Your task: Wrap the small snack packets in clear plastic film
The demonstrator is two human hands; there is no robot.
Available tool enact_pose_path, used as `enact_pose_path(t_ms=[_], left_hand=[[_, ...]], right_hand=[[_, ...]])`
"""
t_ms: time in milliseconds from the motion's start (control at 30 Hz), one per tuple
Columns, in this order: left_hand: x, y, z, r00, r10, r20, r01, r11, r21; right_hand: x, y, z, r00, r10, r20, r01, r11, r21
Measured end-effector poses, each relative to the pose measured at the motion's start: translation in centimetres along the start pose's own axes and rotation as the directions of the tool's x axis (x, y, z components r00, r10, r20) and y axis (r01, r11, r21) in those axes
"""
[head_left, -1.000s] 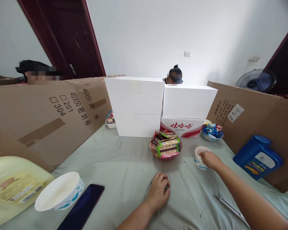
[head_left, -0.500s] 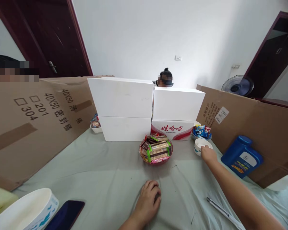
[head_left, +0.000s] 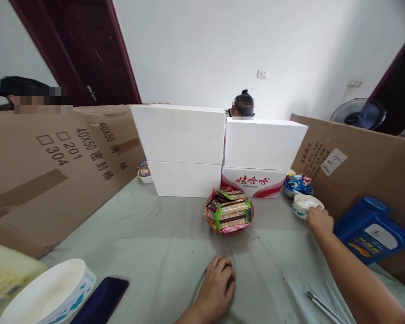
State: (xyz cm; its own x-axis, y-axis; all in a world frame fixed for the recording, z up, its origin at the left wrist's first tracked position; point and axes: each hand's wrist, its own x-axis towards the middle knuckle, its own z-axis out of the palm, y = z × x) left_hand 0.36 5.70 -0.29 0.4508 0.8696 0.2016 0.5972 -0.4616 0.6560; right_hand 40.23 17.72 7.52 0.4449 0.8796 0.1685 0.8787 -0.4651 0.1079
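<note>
My right hand reaches out to the right side with its fingers closed on the near rim of a small white bowl with a blue-green pattern. The bowl stands on the cloth; its inside looks pale, and what may be in it I cannot make out. My left hand rests on the cloth near the front middle, fingers loosely bent and thumb apart, with nothing visible in it. Beyond it stands a round basket heaped with wrapped snack bars.
Stacked white boxes stand behind the basket, between cardboard panels. A bowl of blue snack packets sits behind the small bowl. At right are a blue bottle and a pen; at left, a large bowl and a phone. Two people sit beyond.
The view has turned slightly left, so most things sit further right. My right hand stays on the small bowl's rim, and the bowl sits slightly further right of the snack packets. My left hand stays put.
</note>
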Motion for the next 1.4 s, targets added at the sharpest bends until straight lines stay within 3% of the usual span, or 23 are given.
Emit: enact_pose_path(t_ms=[100,167,267,333,433,533,700,933,1100,1233,1400], left_hand=[[0.0,0.2,0.1,1.000,-0.022,-0.009,0.021,0.999,-0.026],[0.0,0.1,0.3,0.999,-0.030,-0.018,0.030,0.999,-0.030],[0.0,-0.2,0.5,0.999,-0.024,-0.032,0.023,0.999,-0.027],[0.0,-0.3,0.6,0.999,-0.011,-0.037,0.010,1.000,-0.028],[0.0,-0.6,0.6,0.999,0.004,-0.049,-0.005,1.000,-0.027],[0.0,-0.7,0.5,0.998,0.020,-0.061,-0.022,0.999,-0.026],[-0.1,-0.4,0.1,0.996,0.047,-0.079,-0.051,0.998,-0.040],[-0.1,0.0,-0.7,0.997,0.075,-0.031,-0.076,0.997,-0.028],[-0.1,-0.1,-0.5,0.997,0.070,-0.008,-0.070,0.998,-0.001],[0.0,-0.2,-0.4,0.998,0.066,-0.004,-0.066,0.998,0.014],[0.0,-0.2,-0.4,0.998,0.063,-0.007,-0.063,0.998,0.023]], right_hand=[[-1.8,-1.6,-0.9,0.991,-0.070,-0.111,0.072,0.997,0.018],[-3.9,-4.3,-1.0,0.961,-0.237,-0.146,0.247,0.967,0.056],[-7.7,-9.4,-0.4,0.839,-0.529,-0.130,0.544,0.825,0.155],[-10.0,-12.5,0.1,0.777,-0.621,-0.102,0.623,0.735,0.268],[-11.8,-15.3,0.1,0.798,-0.599,-0.057,0.578,0.737,0.350],[-12.3,-15.6,-0.6,0.828,-0.559,-0.033,0.536,0.775,0.334],[-13.8,-11.3,-1.0,0.867,-0.498,0.008,0.471,0.827,0.308],[-18.1,-0.4,-0.5,0.955,-0.289,0.067,0.263,0.929,0.259],[-18.9,5.9,0.2,0.994,-0.081,0.079,0.062,0.975,0.214],[-17.6,8.0,0.9,0.998,0.026,0.056,-0.036,0.983,0.181],[-15.5,7.4,1.2,0.997,0.060,0.050,-0.069,0.980,0.188]])
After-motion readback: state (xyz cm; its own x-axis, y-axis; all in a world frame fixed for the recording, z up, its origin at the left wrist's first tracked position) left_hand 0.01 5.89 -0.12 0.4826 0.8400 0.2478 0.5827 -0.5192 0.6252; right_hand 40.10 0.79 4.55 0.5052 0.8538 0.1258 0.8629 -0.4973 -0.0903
